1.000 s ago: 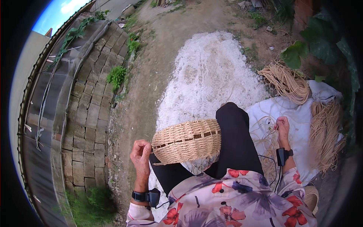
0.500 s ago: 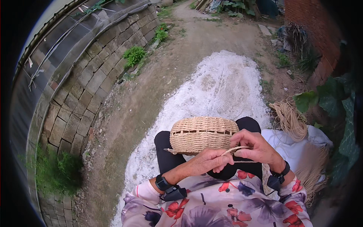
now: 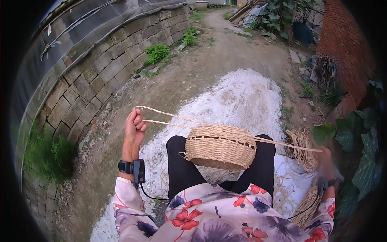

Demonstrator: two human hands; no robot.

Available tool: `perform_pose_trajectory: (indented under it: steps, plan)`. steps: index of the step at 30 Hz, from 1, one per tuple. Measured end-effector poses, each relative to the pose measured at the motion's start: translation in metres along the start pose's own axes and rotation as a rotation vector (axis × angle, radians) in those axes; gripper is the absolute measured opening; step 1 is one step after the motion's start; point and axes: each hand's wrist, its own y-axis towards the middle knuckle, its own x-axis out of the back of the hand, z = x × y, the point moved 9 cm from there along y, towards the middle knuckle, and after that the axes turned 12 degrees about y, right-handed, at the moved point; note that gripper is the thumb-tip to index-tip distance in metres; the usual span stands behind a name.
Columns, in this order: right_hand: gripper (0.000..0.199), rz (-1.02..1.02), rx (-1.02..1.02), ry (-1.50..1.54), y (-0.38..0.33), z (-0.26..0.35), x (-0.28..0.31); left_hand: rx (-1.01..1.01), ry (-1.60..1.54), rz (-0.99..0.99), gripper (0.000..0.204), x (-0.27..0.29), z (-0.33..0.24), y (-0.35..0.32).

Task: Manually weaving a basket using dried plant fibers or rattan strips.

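A round basket woven from straw-coloured cord rests tilted between my knees, with a slit-like row of gaps around its upper side. Out to the left, my left hand is closed on a loop of twisted cord, whose two strands run back to the basket's far side. My right hand, smeared by motion, is stretched far to the right at the end of a taut cord coming from the basket's right side. A small cord end sticks out at the basket's lower left.
Coiled bundles of cord lie at my right on a white sack. White, rough ground spreads ahead of my knees. A stone block wall runs along the left; large leaves and a brick wall stand at right.
My hands were together at the basket's near right edge, fingering cord. Now they are spread wide apart, pulling cord out to both sides. The basket has tipped, and the view has shifted.
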Motion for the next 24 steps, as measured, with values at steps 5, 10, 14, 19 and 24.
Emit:
perform_pose_trajectory:
  steps: [5,10,14,19,24]
  plan:
    - [0.025,-0.083,-0.122,-0.607,-0.014,-0.034,0.046,-0.006,-0.014,-0.079,0.025,-0.005,-0.006,-0.016]
    - [0.035,0.2,0.073,-0.393,0.006,0.123,-0.055,-0.046,0.24,0.417,0.032,-0.124,-0.001,-0.049]
    - [0.021,0.234,0.513,0.32,-0.025,0.325,-0.144,0.028,0.169,0.662,0.032,-0.211,0.014,-0.084]
    - [0.032,0.883,0.417,0.523,-0.068,0.394,-0.246,0.116,-0.047,0.792,0.028,-0.252,0.031,-0.104]
    - [0.025,0.597,-0.193,1.035,-0.027,0.221,-0.18,0.087,-0.321,0.625,0.023,-0.18,0.015,-0.057]
